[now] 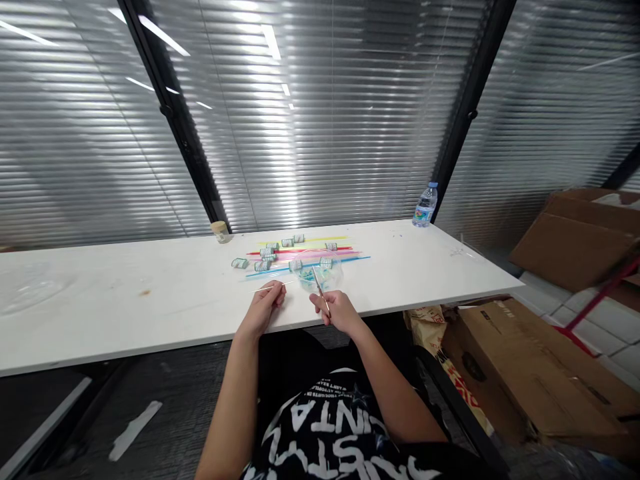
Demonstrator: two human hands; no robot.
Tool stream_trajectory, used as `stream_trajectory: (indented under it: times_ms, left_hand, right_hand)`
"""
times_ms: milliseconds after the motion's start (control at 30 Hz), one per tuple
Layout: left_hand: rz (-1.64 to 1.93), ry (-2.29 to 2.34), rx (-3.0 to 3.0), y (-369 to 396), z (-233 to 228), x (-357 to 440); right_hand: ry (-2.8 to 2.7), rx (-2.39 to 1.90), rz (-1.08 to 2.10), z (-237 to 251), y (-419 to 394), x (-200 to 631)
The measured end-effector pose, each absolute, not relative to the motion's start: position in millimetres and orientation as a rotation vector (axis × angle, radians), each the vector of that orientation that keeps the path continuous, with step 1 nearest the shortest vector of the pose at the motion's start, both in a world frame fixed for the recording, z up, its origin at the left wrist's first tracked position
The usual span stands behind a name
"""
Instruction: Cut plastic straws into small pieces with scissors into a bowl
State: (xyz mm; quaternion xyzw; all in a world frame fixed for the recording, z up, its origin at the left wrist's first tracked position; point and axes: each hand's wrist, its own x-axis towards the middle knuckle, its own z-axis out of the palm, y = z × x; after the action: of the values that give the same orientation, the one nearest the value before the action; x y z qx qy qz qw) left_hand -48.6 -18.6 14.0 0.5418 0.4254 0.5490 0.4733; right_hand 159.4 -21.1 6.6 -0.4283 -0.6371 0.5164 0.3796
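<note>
The white table [125,300] runs the full width of the view, and the clear plastic bowl [320,272] near its front edge serves as the reference point for all positions below.

Far left of the bowl, toward the back edge, stands a small tan-lidded jar [221,231]. Between jar and bowl lie several short rolls of green-and-white material [240,263], scattered among long coloured straws [310,252] — yellow, red, pink and blue — which lie flat and roughly parallel just behind the bowl.

The left hand [264,308] rests at the table's front edge, just left of the bowl. Its fingertips are pressed together on a thin pale straw [273,287], which points from the hand toward the bowl's left rim and lies low over the table; whether it touches the surface cannot be told.

The right hand [337,310] sits at the front edge directly in front of the bowl. It is closed around a pair of scissors [321,291], blades angled up and to the left, tips reaching over the bowl's near rim. Whether the blades are open or closed is too small to tell.

The bowl contains small bluish fragments, not resolvable in detail.

Well right of the bowl, at the back edge, a water bottle [425,205] stands upright. Beyond the table's right end — cardboard boxes [525,360] on the floor.
</note>
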Motion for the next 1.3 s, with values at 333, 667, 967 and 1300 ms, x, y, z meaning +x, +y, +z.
stream_trajectory:
  times_ms: [333, 667, 967, 1300]
  left_hand:
    - [1.357, 1.026, 1.301, -16.9, 12.4, -49.6]
    - [1.384, 1.031, 1.226, -17.4, 13.0, -48.7]
    - [1.336, 1.068, 1.327, -19.5, 15.7, -47.3]
    - [1.278, 1.069, 1.411, -20.0, 16.1, -47.7]
  right_hand:
    - [-1.623, -1.107, 1.314, 4.8, -20.0, 158.8]
    - [-1.57, -1.119, 1.315, 0.8, -17.4, 159.3]
    - [-1.638, -1.126, 1.336, 7.2, -21.3, 159.6]
    - [-1.656, -1.143, 1.319, 6.4, -20.7, 159.2]
